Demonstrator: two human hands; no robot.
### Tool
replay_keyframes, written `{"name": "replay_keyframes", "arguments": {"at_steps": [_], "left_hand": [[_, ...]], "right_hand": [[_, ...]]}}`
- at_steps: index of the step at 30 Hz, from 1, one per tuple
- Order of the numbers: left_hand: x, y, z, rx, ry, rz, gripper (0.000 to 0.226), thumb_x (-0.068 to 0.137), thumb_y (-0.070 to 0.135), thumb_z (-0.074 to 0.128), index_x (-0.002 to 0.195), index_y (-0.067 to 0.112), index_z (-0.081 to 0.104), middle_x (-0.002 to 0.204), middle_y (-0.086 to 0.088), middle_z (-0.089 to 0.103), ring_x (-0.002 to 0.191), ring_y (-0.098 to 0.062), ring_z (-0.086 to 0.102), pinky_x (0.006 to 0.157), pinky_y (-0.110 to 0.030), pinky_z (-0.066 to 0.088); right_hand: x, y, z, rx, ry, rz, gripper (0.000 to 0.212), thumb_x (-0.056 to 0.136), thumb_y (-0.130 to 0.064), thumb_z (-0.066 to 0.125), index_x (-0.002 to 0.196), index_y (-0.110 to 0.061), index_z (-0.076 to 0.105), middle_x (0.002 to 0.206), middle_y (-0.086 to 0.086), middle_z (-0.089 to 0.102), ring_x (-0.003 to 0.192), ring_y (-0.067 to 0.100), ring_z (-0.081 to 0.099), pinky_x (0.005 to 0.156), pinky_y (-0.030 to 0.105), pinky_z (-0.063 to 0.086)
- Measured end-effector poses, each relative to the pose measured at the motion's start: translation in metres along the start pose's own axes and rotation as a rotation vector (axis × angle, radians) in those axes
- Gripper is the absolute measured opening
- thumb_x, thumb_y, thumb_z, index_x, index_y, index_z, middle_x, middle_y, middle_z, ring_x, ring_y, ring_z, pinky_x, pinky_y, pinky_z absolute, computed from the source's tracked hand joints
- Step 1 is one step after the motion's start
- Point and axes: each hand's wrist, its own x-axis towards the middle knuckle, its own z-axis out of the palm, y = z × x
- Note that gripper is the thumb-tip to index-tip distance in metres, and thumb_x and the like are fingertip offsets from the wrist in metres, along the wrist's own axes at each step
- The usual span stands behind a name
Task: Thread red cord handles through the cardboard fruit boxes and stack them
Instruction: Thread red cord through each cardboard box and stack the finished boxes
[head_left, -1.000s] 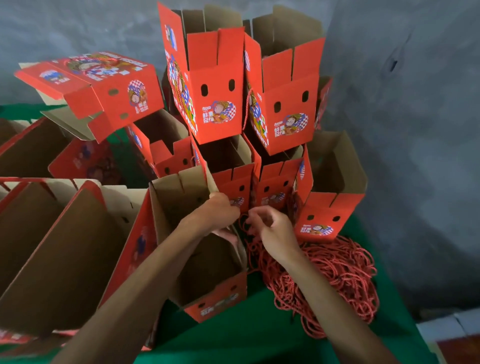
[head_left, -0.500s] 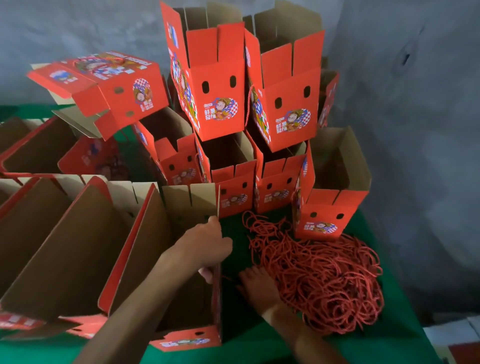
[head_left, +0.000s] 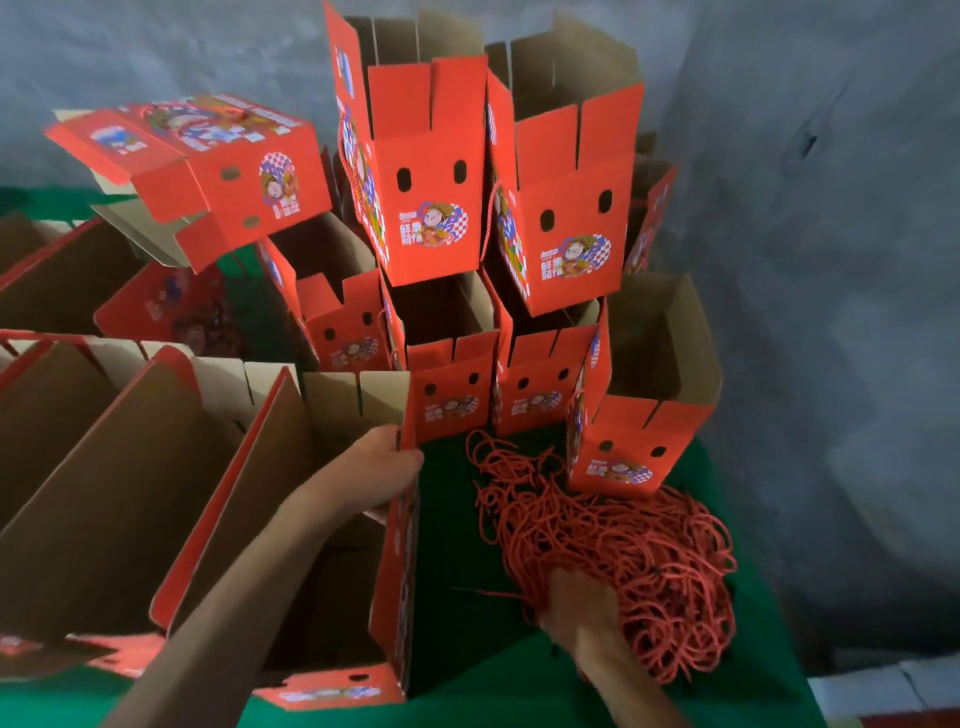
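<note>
An open red cardboard fruit box (head_left: 396, 597) stands in front of me on the green table (head_left: 467, 680), brown inside, with two holes in its near end. My left hand (head_left: 382, 470) grips the top edge of its right wall, thumb outside. A tangled pile of red cord handles (head_left: 654, 556) lies to the right. My right hand (head_left: 582, 610) reaches into the near side of that pile, its fingers buried among the cords. Finished boxes stand stacked (head_left: 431, 218) at the back, two layers high.
More open boxes (head_left: 104, 467) lie packed on the left. A tilted box (head_left: 218, 171) rests atop the back left. A single box (head_left: 636, 441) stands right of the stack, touching the cords. A grey wall (head_left: 831, 312) closes the right side.
The box came toward me and down from the stack onto the table. My right hand left the box edge and dropped into the cord pile, moving further right.
</note>
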Motion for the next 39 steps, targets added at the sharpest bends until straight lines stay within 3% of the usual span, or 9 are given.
{"name": "replay_keyframes", "arguments": {"at_steps": [6, 9, 16, 22, 24, 28, 31, 35, 39], "left_hand": [[0.009, -0.007, -0.002, 0.001, -0.038, -0.034, 0.013, 0.103, 0.022, 0.042, 0.111, 0.033, 0.044, 0.104, 0.0, 0.064, 0.089, -0.019, 0.068, 0.049, -0.024, 0.057], [0.007, -0.014, -0.008, -0.012, -0.063, -0.033, 0.018, 0.099, 0.02, 0.048, 0.101, 0.037, 0.047, 0.106, 0.001, 0.066, 0.094, -0.018, 0.069, 0.056, -0.025, 0.058], [0.008, -0.031, -0.024, -0.148, -0.136, -0.128, 0.042, 0.093, 0.018, 0.055, 0.128, 0.029, 0.035, 0.114, -0.007, 0.063, 0.103, -0.026, 0.066, 0.072, -0.034, 0.056], [0.01, -0.04, -0.034, -0.196, -0.22, -0.118, 0.043, 0.087, 0.017, 0.058, 0.13, 0.016, 0.051, 0.11, -0.018, 0.073, 0.101, -0.035, 0.072, 0.092, -0.047, 0.058], [0.012, -0.043, -0.035, -0.216, -0.237, -0.115, 0.047, 0.084, 0.022, 0.061, 0.13, 0.014, 0.051, 0.112, -0.02, 0.073, 0.104, -0.037, 0.07, 0.097, -0.05, 0.055], [0.017, -0.045, -0.031, -0.221, -0.234, -0.108, 0.045, 0.085, 0.03, 0.059, 0.126, 0.01, 0.057, 0.102, -0.015, 0.076, 0.094, -0.031, 0.074, 0.08, -0.038, 0.057], [0.02, -0.046, -0.031, -0.217, -0.22, -0.095, 0.043, 0.089, 0.036, 0.056, 0.125, 0.012, 0.059, 0.1, -0.011, 0.077, 0.093, -0.028, 0.075, 0.079, -0.036, 0.057], [0.018, -0.044, -0.028, -0.225, -0.254, -0.031, 0.057, 0.087, 0.064, 0.057, 0.126, 0.023, 0.056, 0.102, 0.0, 0.078, 0.095, -0.019, 0.075, 0.074, -0.029, 0.057], [0.017, -0.044, -0.022, -0.344, -0.275, -0.016, 0.072, 0.081, 0.088, 0.041, 0.123, 0.031, 0.058, 0.114, 0.001, 0.075, 0.105, -0.018, 0.073, 0.077, -0.033, 0.059]], "right_hand": [[0.008, -0.05, 0.003, 0.196, 0.128, -0.355, 0.031, 0.098, -0.03, 0.06, 0.129, -0.024, 0.062, 0.13, 0.001, 0.062, 0.122, 0.024, 0.059, 0.098, 0.036, 0.047], [0.02, -0.089, 0.012, 0.158, 0.135, -0.341, 0.037, 0.098, -0.034, 0.062, 0.13, -0.017, 0.058, 0.13, 0.008, 0.058, 0.123, 0.03, 0.056, 0.098, 0.039, 0.046], [0.03, -0.105, 0.026, 0.187, 0.09, -0.265, 0.031, 0.102, -0.033, 0.05, 0.115, -0.013, 0.07, 0.123, 0.012, 0.069, 0.116, 0.034, 0.064, 0.095, 0.041, 0.047], [0.031, -0.106, -0.015, 1.042, 0.102, -0.269, 0.01, 0.094, -0.024, 0.073, 0.085, -0.02, 0.073, 0.081, 0.002, 0.077, 0.074, 0.014, 0.072, 0.077, 0.044, 0.061], [0.031, -0.111, -0.033, 1.228, 0.182, -0.297, 0.011, 0.095, -0.031, 0.074, 0.087, -0.024, 0.076, 0.084, -0.002, 0.077, 0.078, 0.013, 0.073, 0.077, 0.039, 0.061], [0.024, -0.122, -0.048, 1.472, 0.227, -0.355, 0.01, 0.096, -0.019, 0.073, 0.09, -0.025, 0.079, 0.088, 0.008, 0.077, 0.083, 0.031, 0.074, 0.085, 0.049, 0.061], [0.022, -0.127, -0.055, 1.504, 0.237, -0.322, 0.013, 0.097, -0.016, 0.072, 0.087, -0.02, 0.078, 0.082, 0.005, 0.077, 0.077, 0.026, 0.073, 0.084, 0.046, 0.061], [0.017, -0.128, -0.062, 1.455, 0.22, -0.268, 0.016, 0.1, -0.02, 0.067, 0.096, -0.009, 0.077, 0.082, 0.006, 0.076, 0.075, 0.017, 0.073, 0.072, 0.022, 0.058], [0.013, -0.124, -0.066, 1.242, 0.256, -0.321, 0.023, 0.105, -0.027, 0.059, 0.098, -0.016, 0.078, 0.087, -0.004, 0.076, 0.08, 0.008, 0.072, 0.077, 0.027, 0.06]]}}
